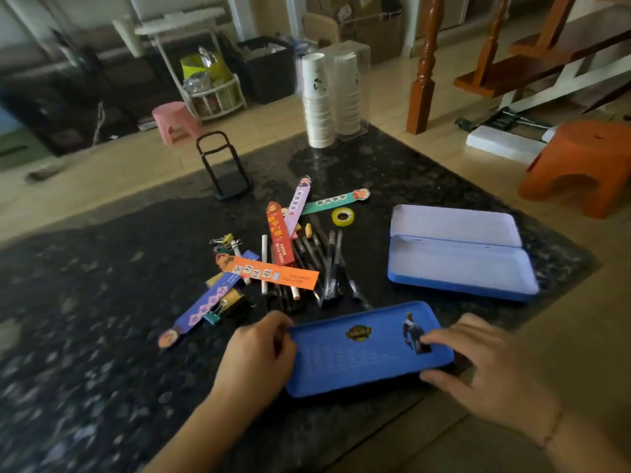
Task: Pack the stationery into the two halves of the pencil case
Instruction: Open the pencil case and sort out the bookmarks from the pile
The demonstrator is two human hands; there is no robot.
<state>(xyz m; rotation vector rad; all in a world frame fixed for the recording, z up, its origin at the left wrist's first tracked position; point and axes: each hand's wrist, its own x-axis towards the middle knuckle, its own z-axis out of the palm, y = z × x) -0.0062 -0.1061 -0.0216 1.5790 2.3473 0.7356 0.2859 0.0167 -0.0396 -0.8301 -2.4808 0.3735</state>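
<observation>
Pencil case (365, 349) blue, shut, lower centre | left hand (259, 349) gripped its left end | right hand (478, 363) clasped its right end.

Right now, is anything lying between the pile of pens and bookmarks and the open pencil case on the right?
Nothing visible. A bare strip of dark table separates the stationery pile from the open pencil case, whose two halves look empty. The tape roll sits farther back, off that path. Both hands, left hand and right hand, hold the closed blue case nearer the camera.
</observation>
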